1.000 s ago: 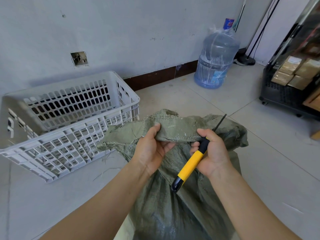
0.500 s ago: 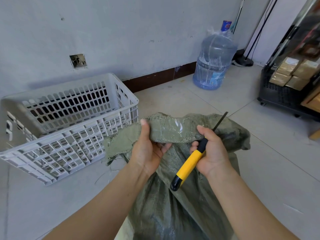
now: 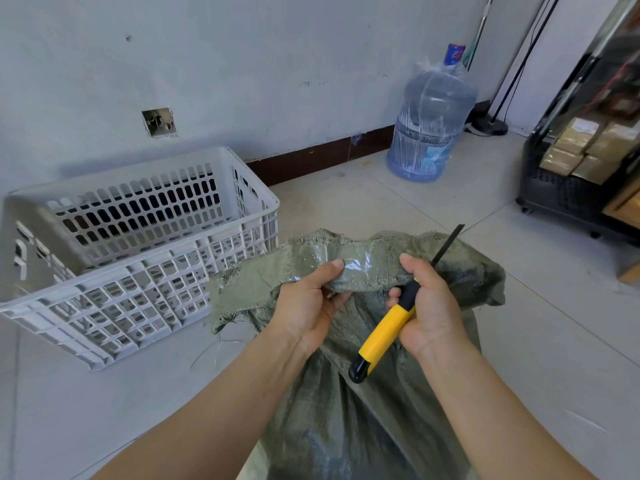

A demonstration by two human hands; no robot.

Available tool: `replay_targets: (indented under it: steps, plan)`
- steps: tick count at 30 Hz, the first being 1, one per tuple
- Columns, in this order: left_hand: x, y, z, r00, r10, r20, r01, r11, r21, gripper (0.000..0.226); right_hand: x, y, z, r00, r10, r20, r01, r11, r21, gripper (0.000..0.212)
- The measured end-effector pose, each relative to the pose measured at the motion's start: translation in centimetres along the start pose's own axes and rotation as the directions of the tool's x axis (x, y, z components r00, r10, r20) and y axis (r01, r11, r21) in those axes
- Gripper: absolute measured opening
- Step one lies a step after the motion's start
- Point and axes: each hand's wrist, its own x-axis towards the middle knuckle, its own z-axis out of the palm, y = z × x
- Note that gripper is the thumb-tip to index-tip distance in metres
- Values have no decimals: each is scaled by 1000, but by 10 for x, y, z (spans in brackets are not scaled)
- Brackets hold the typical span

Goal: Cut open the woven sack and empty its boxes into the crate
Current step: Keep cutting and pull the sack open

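Opening the woven sack (image 3: 363, 410) is judged to be the step in hand, with the emptying not yet begun. The sack stands on the floor (image 3: 554, 341) directly before the person, just right of the white crate (image 3: 138, 271), whose bottom is seen bare through the slotted walls. The folded top edge of the sack, covered with a strip of clear tape (image 3: 332, 263), is pinched shut in the grip of the left hand (image 3: 306, 306), thumb on top and fingers curled beneath. The right hand (image 3: 429, 306) is closed around the yellow-handled knife (image 3: 391, 327) and also presses the sack's top with its thumb; the dark blade (image 3: 448, 244) is pointed up and away, beyond the sack's rim, and is not seen touching the fabric. No boxes can be seen, as the sack's contents are hidden.

For the next move, the taped fold would probably have to be held taut by the left hand while the blade is brought down to the seam and drawn across it, away from the holding fingers. A slip toward the left thumb is judged the main risk.
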Motion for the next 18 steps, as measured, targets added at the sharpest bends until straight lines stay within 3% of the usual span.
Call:
replay_targets:
  steps: [9, 11, 13, 15, 18]
  plan:
    - [3, 7, -3, 998, 53, -37, -57, 992, -113, 16, -5, 6, 4, 997, -47, 55, 47, 999, 8, 15]
    - [-4, 0, -2, 999, 48, 26, -45, 995, -89, 37, -6, 8, 6, 994, -95, 60, 96, 995, -20, 15]
    - [-13, -13, 2, 993, -72, 90, 73, 997, -18, 53, -9, 13, 6, 990, -119, 72, 123, 991, -52, 13]
    - [-19, -20, 6, 969, -197, 150, 204, 979, -30, 42, -12, 18, 7, 987, -122, 100, 132, 986, -101, 13]
    - [-9, -20, 2, 991, -112, 75, 112, 994, 3, 31, -16, 21, 8, 975, -157, 154, 188, 959, -212, 15]
